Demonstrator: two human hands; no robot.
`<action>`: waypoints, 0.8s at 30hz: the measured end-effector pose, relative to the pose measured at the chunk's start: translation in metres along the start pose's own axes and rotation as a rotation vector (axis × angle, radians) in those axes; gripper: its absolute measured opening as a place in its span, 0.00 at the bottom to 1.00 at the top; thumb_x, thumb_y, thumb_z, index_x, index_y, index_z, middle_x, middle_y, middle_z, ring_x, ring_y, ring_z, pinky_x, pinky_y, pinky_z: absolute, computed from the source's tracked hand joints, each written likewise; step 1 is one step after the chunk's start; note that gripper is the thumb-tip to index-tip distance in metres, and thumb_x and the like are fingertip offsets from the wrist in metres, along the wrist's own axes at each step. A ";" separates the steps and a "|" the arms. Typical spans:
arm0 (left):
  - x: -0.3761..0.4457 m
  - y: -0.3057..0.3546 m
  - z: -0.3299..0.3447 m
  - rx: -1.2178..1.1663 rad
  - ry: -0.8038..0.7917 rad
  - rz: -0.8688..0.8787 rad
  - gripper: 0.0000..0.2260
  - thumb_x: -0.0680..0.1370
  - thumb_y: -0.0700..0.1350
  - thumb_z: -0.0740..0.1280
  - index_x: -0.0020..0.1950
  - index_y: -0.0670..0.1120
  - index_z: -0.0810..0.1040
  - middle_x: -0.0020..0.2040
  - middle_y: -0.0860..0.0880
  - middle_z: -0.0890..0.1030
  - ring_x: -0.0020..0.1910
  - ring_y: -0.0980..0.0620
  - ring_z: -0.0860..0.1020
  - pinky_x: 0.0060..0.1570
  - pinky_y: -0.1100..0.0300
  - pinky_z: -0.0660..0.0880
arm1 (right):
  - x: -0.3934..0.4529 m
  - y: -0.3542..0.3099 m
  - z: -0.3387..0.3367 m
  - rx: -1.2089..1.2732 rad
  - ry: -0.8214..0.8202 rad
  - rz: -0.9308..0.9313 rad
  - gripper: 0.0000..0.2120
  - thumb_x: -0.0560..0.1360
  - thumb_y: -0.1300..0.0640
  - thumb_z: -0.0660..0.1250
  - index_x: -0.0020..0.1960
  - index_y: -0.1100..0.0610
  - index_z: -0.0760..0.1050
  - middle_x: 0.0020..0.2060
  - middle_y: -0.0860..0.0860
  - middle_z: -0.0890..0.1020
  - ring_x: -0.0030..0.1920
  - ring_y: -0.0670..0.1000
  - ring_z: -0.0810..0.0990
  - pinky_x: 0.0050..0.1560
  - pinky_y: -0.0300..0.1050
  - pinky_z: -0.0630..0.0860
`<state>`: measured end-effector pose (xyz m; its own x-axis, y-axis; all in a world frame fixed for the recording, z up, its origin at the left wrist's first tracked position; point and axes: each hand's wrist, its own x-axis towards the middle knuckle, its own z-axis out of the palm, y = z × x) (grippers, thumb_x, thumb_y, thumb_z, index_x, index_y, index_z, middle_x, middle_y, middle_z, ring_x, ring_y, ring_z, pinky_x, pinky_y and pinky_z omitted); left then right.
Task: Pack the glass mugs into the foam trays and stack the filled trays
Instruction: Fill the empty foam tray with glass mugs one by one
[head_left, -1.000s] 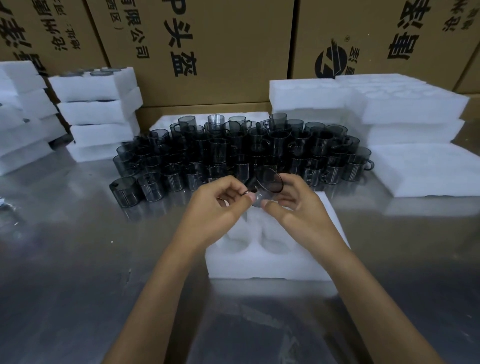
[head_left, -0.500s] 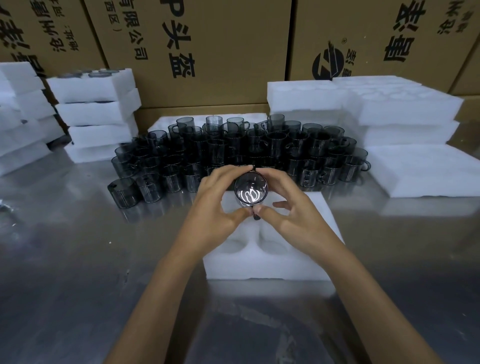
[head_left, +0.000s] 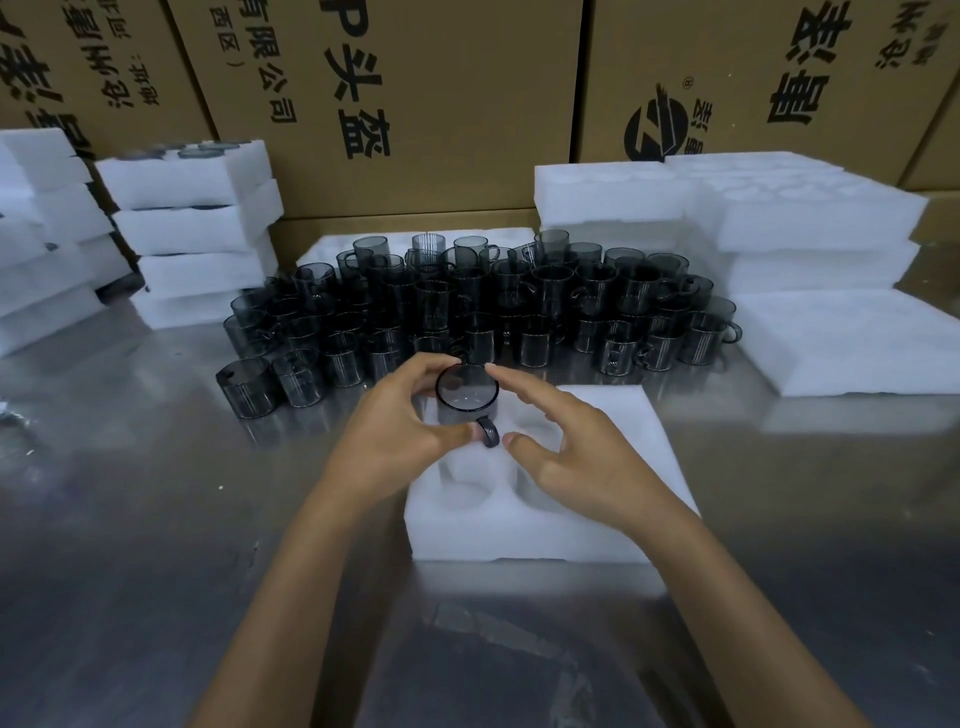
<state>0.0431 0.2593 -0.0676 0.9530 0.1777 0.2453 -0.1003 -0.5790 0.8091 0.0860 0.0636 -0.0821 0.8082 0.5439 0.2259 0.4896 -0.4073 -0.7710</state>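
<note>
While the left hand keeps its grip curled round a dark glass mug, thumb by the handle & fingers over the far rim, the mug sits upright at the back-left pocket of the foam tray; can't tell if it's fully seated. Right hand is beside it w/ fingers loosely spread, index tip touching the mug's far rim, holding nothing. Tray lies on the steel counter, near pockets bare. Behind it, a big cluster of loose mugs stands on the counter, some raised on a foam sheet at the back. Filled tray stacks at left; bare foam trays piled at right. Cardboard boxes w/ printed lettering line the back.
</note>
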 end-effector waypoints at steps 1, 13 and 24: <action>0.000 -0.001 -0.001 0.008 -0.017 -0.019 0.24 0.67 0.48 0.80 0.58 0.62 0.75 0.53 0.65 0.81 0.57 0.71 0.75 0.60 0.64 0.69 | 0.000 0.000 0.000 -0.002 -0.002 0.002 0.29 0.78 0.56 0.65 0.72 0.31 0.64 0.70 0.37 0.71 0.70 0.39 0.66 0.68 0.36 0.63; 0.003 -0.012 -0.016 -0.073 -0.120 -0.049 0.13 0.80 0.48 0.67 0.62 0.61 0.78 0.70 0.58 0.74 0.71 0.59 0.69 0.74 0.49 0.65 | 0.000 -0.007 0.005 -0.169 0.009 -0.026 0.26 0.78 0.60 0.61 0.74 0.43 0.69 0.77 0.38 0.62 0.77 0.37 0.49 0.77 0.42 0.47; 0.004 -0.025 -0.016 -0.046 -0.204 -0.086 0.18 0.78 0.52 0.69 0.67 0.61 0.77 0.73 0.62 0.70 0.72 0.64 0.66 0.76 0.53 0.61 | 0.003 -0.004 0.011 -0.298 0.004 0.012 0.21 0.81 0.54 0.56 0.71 0.41 0.72 0.79 0.45 0.59 0.78 0.41 0.45 0.76 0.48 0.41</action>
<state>0.0446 0.2866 -0.0784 0.9962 0.0576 0.0646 -0.0242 -0.5308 0.8471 0.0830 0.0746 -0.0853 0.8152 0.5354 0.2209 0.5544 -0.6110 -0.5651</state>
